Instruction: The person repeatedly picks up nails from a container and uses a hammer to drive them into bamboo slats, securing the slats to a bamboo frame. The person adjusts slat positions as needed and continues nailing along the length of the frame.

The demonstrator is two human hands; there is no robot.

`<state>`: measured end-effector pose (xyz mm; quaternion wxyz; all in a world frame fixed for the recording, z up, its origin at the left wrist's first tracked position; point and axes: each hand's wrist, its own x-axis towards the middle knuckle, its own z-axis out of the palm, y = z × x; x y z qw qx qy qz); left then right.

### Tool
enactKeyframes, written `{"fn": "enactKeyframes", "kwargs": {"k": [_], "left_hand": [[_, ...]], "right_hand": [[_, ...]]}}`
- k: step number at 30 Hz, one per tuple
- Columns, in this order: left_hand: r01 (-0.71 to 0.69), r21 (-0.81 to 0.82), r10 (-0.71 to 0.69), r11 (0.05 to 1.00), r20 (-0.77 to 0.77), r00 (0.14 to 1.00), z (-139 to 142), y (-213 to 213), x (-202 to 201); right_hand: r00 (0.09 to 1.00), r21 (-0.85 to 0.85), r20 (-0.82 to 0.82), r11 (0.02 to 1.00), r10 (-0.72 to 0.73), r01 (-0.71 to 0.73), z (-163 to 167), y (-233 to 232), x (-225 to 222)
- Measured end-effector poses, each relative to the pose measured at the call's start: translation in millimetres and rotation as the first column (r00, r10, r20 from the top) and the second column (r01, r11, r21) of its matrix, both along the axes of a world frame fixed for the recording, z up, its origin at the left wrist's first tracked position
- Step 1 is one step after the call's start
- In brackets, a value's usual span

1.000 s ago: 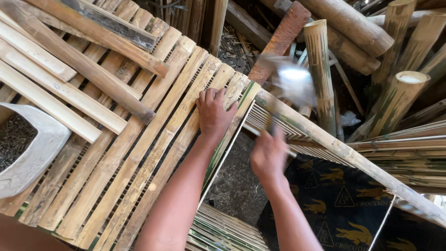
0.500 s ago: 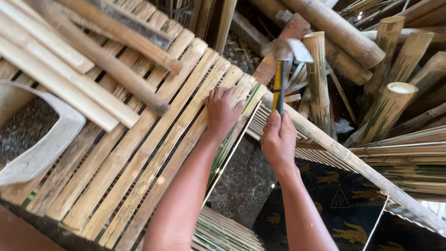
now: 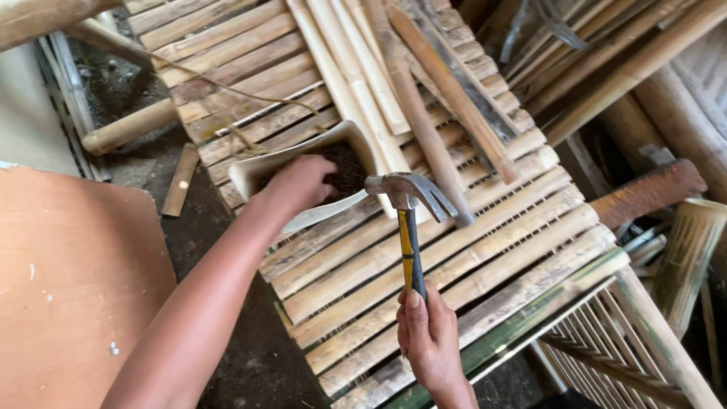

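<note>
Reaching into a cut white plastic container (image 3: 265,168), the left hand (image 3: 303,182) has its fingers curled down inside the open side, over a heap of small dark pieces (image 3: 350,168) that are too small to tell apart. Whether the fingers have closed on any of them cannot be told, since the fingertips are hidden in the heap. The container lies on a panel of split bamboo slats (image 3: 485,250), which serves as the worktop here, toward its upper left part.

The right hand (image 3: 428,337) has its grip closed around the lower end of a claw hammer (image 3: 410,227) with a yellow and black handle. The hammer stands nearly upright in the view, its steel head just beside the container's right edge and the claw pointing to the right, above the slats.

Several loose bamboo strips and round poles (image 3: 424,113) lie slanted across the upper part of the panel. A green bamboo rail (image 3: 530,322) runs along the panel's near edge, with a lattice of thin slats (image 3: 606,333) just beside it on the right. A rusty brown flat piece (image 3: 647,193) and cut bamboo tubes (image 3: 685,257) lie further right. A flat orange-brown board (image 3: 68,280) fills the lower left, over dark earth floor (image 3: 250,363).
</note>
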<state>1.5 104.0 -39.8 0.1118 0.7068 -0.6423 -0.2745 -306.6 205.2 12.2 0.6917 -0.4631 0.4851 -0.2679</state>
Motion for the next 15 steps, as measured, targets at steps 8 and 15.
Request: {"fn": "enactKeyframes", "kwargs": {"k": [8, 15], "left_hand": [[-0.023, 0.073, 0.023, 0.997, 0.007, 1.0, -7, 4, 4], [-0.283, -0.023, 0.277, 0.959, -0.147, 0.95, 28, 31, -7]], "right_hand": [[0.999, 0.136, 0.033, 0.991, -0.009, 0.005, -13, 15, 32], [0.999, 0.173, 0.025, 0.984, -0.042, 0.037, -13, 29, 24]]}}
